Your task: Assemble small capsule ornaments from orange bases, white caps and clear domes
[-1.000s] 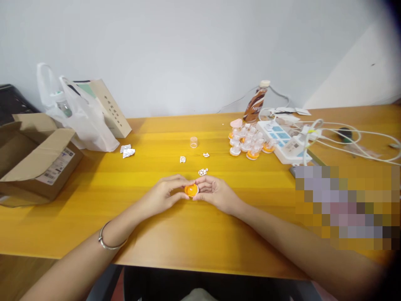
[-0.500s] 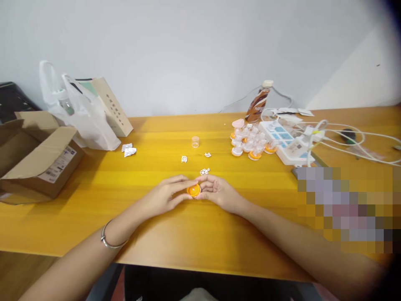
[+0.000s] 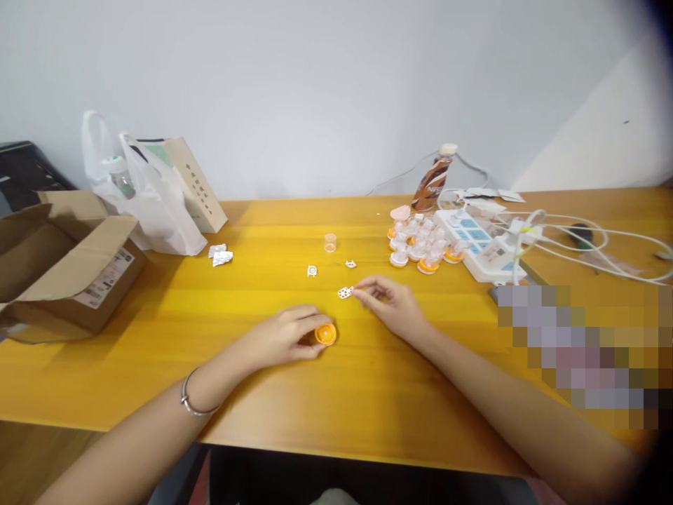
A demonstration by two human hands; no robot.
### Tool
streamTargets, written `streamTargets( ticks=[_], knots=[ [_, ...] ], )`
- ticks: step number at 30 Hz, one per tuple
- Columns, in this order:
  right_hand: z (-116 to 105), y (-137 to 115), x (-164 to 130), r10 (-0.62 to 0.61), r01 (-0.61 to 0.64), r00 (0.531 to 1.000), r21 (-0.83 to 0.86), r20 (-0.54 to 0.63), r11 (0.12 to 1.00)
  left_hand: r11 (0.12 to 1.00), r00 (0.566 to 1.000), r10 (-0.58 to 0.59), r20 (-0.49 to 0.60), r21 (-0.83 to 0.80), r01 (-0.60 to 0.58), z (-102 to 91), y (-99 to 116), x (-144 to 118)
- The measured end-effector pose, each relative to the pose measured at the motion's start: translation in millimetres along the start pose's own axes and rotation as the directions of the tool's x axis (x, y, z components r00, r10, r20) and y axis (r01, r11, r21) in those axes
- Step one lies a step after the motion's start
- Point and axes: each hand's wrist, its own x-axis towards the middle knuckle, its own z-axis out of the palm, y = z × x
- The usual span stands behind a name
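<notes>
Between the thumb and fingers of my left hand [image 3: 289, 335] is a small round orange cup-like part [image 3: 326, 334], its hollow side facing up. My right hand [image 3: 392, 305] is closed in a pinch at the right end of a white openwork plastic piece [image 3: 345, 293], which appears to lie on the table. Farther back are a square white piece with a wheel-like pattern [image 3: 312, 271] and a smaller white piece [image 3: 350, 264]. A short clear cylinder [image 3: 330, 243] stands behind them.
Clear domed parts with orange and white bases [image 3: 420, 245] cluster at right, near a power strip [image 3: 478, 245], cables and a brown drink bottle [image 3: 434, 179]. At left are an open cardboard box [image 3: 68, 266], a white plastic bag [image 3: 162, 217] and crumpled foil [image 3: 221, 257].
My right hand has let go of the orange part and moved forward and right to the white openwork piece. My left hand keeps the orange part. The view has shifted slightly.
</notes>
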Motion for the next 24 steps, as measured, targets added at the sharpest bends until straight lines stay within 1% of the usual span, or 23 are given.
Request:
streamTargets(
  ticks=[1,2,3,5,7,10,12,14,15,16,17,19,20,22,24],
  knots=[
    [-2.7,3.0,3.9,-0.033,0.029,0.998,-0.064,-0.055,0.998,1.0,1.0,0.002,0.0,0.005,-0.002,0.8,0.1,0.1],
    [-4.5,6.0,7.2,-0.071,0.062,0.995,-0.124,-0.073,0.99,1.0,1.0,0.008,0.0,0.009,-0.008,1.7,0.4,0.2],
    [-5.4,8.9,9.9,-0.117,0.104,0.991,-0.181,-0.061,0.978,1.0,1.0,0.012,0.004,0.015,-0.012,2.5,0.7,0.1],
    [-4.9,13.7,12.9,-0.203,0.201,0.979,-0.284,0.021,0.937,0.999,1.0,0.021,0.007,0.025,-0.021,4.0,1.4,-0.4],
    [-2.5,16.7,13.5,-0.253,0.274,0.962,-0.375,0.107,0.885,0.999,1.0,0.024,0.007,0.028,-0.024,4.5,2.0,-0.8],
    [0.5,17.9,12.7,-0.258,0.31,0.951,-0.465,0.172,0.83,1.0,1.0,0.024,0.017,0.0,-0.024,2.4,3.7,-1.2],
    [1.1,17.0,12.6,-0.257,0.31,0.95,-0.45,0.175,0.838,1.0,1.0,0.01,0.026,-0.021,-0.01,-1.0,5.2,-1.2],
    [1.0,15.1,13.0,-0.247,0.286,0.957,-0.349,0.154,0.892,0.999,1.0,-0.027,-0.001,-0.035,0.027,-4.4,5.2,-1.0],
    [0.9,13.8,13.2,-0.211,0.237,0.969,-0.251,0.127,0.938,0.998,0.998,-0.055,-0.027,-0.041,0.054,-5.5,3.8,-0.6],
    [0.9,12.4,13.3,-0.149,0.161,0.984,-0.131,0.096,0.978,0.995,0.994,-0.088,-0.066,-0.047,0.085,-5.9,1.3,0.0],
    [1.1,11.0,13.3,-0.071,0.071,0.995,-0.005,0.072,0.997,0.991,0.986,-0.124,-0.115,-0.053,0.119,-5.6,-2.7,1.1],
    [2.1,8.5,12.9,0.083,-0.092,0.995,0.2,0.053,0.976,0.981,0.953,-0.195,-0.234,-0.064,0.185,-3.0,-14.6,4.6],
    [2.8,7.4,12.4,0.135,-0.145,0.989,0.264,0.055,0.953,0.974,0.928,-0.227,-0.295,-0.069,0.217,-1.1,-22.1,7.3],
    [4.5,5.4,10.6,0.183,-0.191,0.981,0.345,0.056,0.919,0.957,0.879,-0.287,-0.381,-0.065,0.284,2.9,-37.7,14.2],
    [6.1,3.3,8.0,0.227,-0.229,0.972,0.435,0.058,0.871,0.937,0.854,-0.327,-0.404,-0.026,0.347,6.0,-51.4,22.9]
  ],
)
